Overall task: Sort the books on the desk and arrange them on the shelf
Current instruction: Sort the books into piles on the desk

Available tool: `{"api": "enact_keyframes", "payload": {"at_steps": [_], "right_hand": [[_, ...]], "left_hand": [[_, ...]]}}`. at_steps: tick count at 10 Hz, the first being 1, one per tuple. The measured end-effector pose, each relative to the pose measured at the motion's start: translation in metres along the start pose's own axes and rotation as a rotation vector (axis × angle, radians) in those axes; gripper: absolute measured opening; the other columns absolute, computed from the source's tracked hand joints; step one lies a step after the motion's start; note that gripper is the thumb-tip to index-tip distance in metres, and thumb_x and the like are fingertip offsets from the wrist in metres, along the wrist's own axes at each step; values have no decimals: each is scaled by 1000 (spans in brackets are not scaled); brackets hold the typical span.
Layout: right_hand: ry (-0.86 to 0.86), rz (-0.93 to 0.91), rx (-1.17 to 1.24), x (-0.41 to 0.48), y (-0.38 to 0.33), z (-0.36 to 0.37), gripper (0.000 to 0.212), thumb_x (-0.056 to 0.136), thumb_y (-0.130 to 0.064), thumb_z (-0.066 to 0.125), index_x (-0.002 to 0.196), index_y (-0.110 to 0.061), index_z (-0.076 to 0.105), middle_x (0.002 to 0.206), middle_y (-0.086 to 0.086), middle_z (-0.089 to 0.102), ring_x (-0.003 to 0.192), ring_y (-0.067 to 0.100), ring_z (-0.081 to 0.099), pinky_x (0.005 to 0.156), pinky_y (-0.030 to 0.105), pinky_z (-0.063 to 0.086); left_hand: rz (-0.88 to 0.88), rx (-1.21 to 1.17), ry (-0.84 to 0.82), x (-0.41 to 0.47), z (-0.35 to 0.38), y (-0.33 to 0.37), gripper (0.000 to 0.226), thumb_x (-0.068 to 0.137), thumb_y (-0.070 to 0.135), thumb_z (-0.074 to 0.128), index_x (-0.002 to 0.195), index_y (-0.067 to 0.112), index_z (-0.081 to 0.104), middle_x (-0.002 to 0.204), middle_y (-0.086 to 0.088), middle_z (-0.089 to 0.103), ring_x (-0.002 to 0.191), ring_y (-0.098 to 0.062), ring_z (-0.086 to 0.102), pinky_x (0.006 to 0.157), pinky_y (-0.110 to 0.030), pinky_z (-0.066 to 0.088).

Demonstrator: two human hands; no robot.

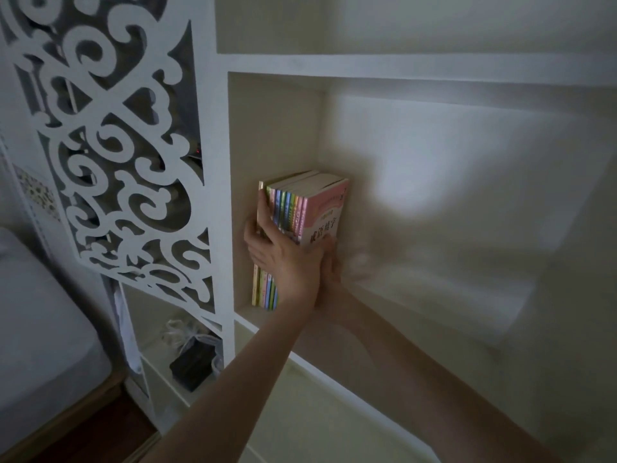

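Head view has me reaching into the shelf compartment [434, 202]. One batch of slim books [300, 208] already stands upright on its board, tight in the left corner beside the left side wall [273, 135], spines out towards me.

My left hand [283, 259] lies spread over the spines, the outer fingers reaching past the batch's left edge towards the side wall. My right hand [330, 265] is flat against the pink cover at the right end, fingers straight, pressing the batch leftward. Neither hand pinches anything.

I judge this batch as good as placed: what remains is squaring it and letting go without the end book tipping over. The desk is out of sight, so I cannot tell how many books are left to sort.

To the right of the pink cover I see nothing standing on the board as far as the picture goes, so later batches have somewhere to stand. There is height to spare above the book tops. The left is tight: my fingers sit in a narrow gap at the side wall. Both forearms cross the board's front edge, so I would draw them straight back. The fretwork panel [100, 145] and a cluttered lower cubby [193, 362] lie left of the compartment, clear of my arms.
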State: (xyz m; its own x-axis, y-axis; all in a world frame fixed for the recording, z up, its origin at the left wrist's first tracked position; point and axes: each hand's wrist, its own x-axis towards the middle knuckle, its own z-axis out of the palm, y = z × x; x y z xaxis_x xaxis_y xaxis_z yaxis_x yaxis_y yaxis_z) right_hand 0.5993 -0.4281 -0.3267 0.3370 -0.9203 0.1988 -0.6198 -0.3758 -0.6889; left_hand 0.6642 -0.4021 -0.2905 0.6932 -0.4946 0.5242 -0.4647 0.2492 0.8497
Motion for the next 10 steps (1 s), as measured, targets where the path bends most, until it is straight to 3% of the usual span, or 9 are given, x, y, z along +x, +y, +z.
{"api": "enact_keyframes", "payload": {"at_steps": [1, 2, 3, 5, 6, 7, 8, 9, 10], "right_hand": [[71, -24, 32, -8, -14, 1, 90, 83, -38, 61, 153, -11, 10, 158, 10, 15, 145, 22, 22, 117, 32, 23], [212, -21, 57, -6, -15, 9, 85, 80, -53, 37, 153, -18, 12, 157, 8, 20, 143, 23, 26, 112, 26, 22], [210, -4, 23, -7, -19, 8, 71, 97, -25, 46, 154, -17, 5, 158, 12, 15, 143, 28, 25, 104, 24, 24], [179, -2, -29, 2, -32, 2, 82, 97, -31, 51, 152, 1, -1, 155, 18, 14, 141, 33, 21, 109, 37, 29], [214, -7, -88, 9, -32, 1, 97, 81, -60, 26, 150, 6, 6, 151, 20, 22, 135, 34, 28, 106, 35, 30], [252, -4, -77, 10, -29, 3, 106, 69, -61, 30, 149, 5, 9, 148, 20, 22, 131, 28, 23, 106, 31, 24], [223, -11, -26, 10, -29, 4, 88, 87, -37, 53, 150, 3, 6, 148, 21, 19, 132, 29, 20, 110, 42, 29], [221, -41, -64, 7, -27, 3, 89, 90, -44, 47, 152, 0, 1, 153, 17, 14, 137, 31, 16, 112, 41, 26], [294, -96, -21, -2, -24, -2, 93, 82, -56, 44, 154, -11, 5, 154, 12, 14, 139, 23, 15, 111, 36, 24]], "left_hand": [[-34, 67, -114, -5, -22, 5, 119, 65, 46, 82, 151, 33, 0, 149, -15, 11, 138, -33, 15, 114, -51, 10], [65, 151, -175, -17, -32, -15, 108, 74, 56, 71, 150, 36, -4, 153, -13, 3, 141, -33, 6, 114, -55, 14], [73, 182, -263, -18, -45, -26, 91, 86, 41, 64, 152, 28, 3, 150, -16, 11, 136, -37, 15, 109, -52, 26], [2, 213, -328, -5, -40, -16, 75, 98, 16, 46, 147, 34, -6, 148, -19, 10, 136, -41, 14, 113, -47, 16], [-87, 162, -371, -6, -35, -12, 74, 98, 7, 40, 150, 34, -4, 150, -17, 4, 137, -43, 9, 113, -49, 15], [-43, 166, -340, -8, -34, -15, 73, 97, 4, 40, 151, 31, 0, 147, -18, 10, 133, -41, 19, 113, -47, 16], [120, 179, -278, -12, -40, -21, 66, 97, 22, 45, 152, 21, 9, 147, -23, 16, 132, -42, 23, 112, -52, 19], [151, 177, -351, -15, -49, -15, 73, 96, 34, 51, 153, 23, 7, 158, -9, -4, 144, -25, -1, 118, -41, 5], [199, 83, -449, -15, -53, -17, 74, 94, 39, 48, 152, 23, 6, 157, -15, 1, 144, -36, 7, 115, -53, 21]]}}
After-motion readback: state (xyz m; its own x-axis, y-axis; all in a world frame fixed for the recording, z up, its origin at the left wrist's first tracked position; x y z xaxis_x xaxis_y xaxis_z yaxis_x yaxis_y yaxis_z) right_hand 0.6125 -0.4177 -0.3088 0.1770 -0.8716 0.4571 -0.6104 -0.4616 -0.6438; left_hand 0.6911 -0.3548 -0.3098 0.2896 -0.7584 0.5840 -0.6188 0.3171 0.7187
